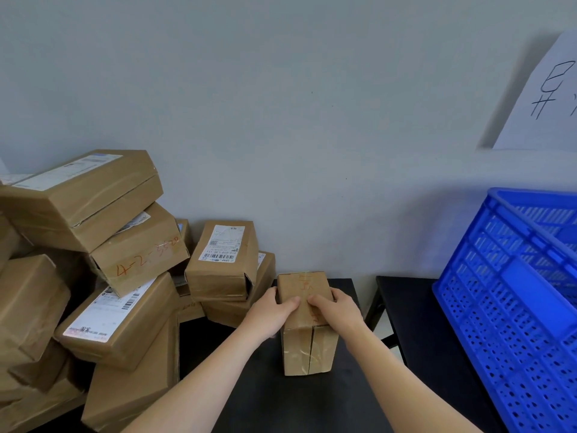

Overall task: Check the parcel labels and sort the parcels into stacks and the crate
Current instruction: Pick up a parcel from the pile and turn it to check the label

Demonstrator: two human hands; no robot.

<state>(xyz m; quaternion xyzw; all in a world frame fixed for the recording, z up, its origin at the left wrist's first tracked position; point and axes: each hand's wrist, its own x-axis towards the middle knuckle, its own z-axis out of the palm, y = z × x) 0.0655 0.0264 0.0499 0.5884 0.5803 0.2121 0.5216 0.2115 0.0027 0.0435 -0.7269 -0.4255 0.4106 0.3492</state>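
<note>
A small brown cardboard parcel point(307, 345) wrapped in clear tape stands on the black table point(281, 398), red handwriting on its top face. My left hand point(271, 310) grips its left side, thumb lying over the top. My right hand point(337, 307) grips its right side the same way. A heap of brown parcels point(103, 276) with white barcode labels fills the left; one of them bears the red marking "4-2" point(137, 260). The blue plastic crate point(512, 307) stands at the right.
A second black table point(415, 320) carries the crate, with a narrow gap between the two tables. A white sheet with handwritten characters point(543, 98) hangs on the grey wall at upper right. One labelled parcel point(223, 260) leans close to my left hand.
</note>
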